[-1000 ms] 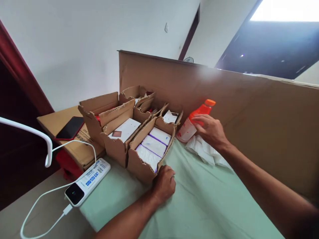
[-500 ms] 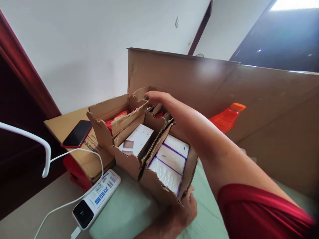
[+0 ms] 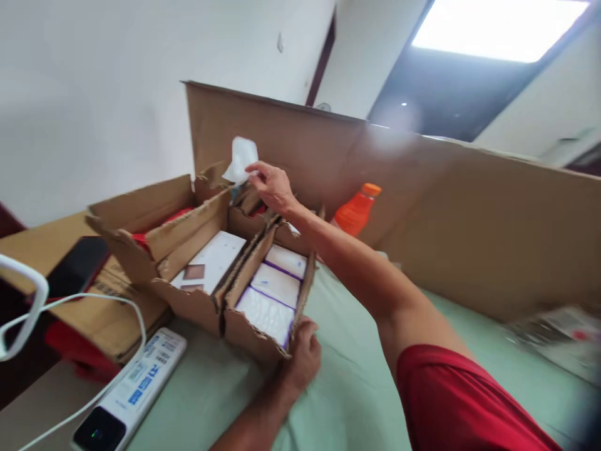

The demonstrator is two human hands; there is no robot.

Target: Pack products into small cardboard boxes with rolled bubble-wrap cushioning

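My right hand (image 3: 272,185) is raised over the back of the cardboard compartments, pinching a soft white packet (image 3: 244,156) between thumb and fingers. It could be thin plastic or tissue; I cannot tell which. Around the front right corner of a cardboard box (image 3: 256,347) my left hand (image 3: 304,357) is closed, low near the sheet. Several white packs with purple edges (image 3: 277,285) fill that box. In the compartment to its left lies a white box (image 3: 213,260) with brown squares. Something red (image 3: 178,216) shows in the leftmost compartment.
An orange bottle (image 3: 355,210) stands behind my right forearm, before a tall cardboard panel (image 3: 422,200). At left are a phone (image 3: 77,266) on a carton, a white power bank (image 3: 136,388) and a white cable (image 3: 117,299). A blurred clear package (image 3: 558,335) lies at right.
My right hand has come up out of the rear compartment with the white packet. The left hand stays at the box corner. The view has swung to the right.
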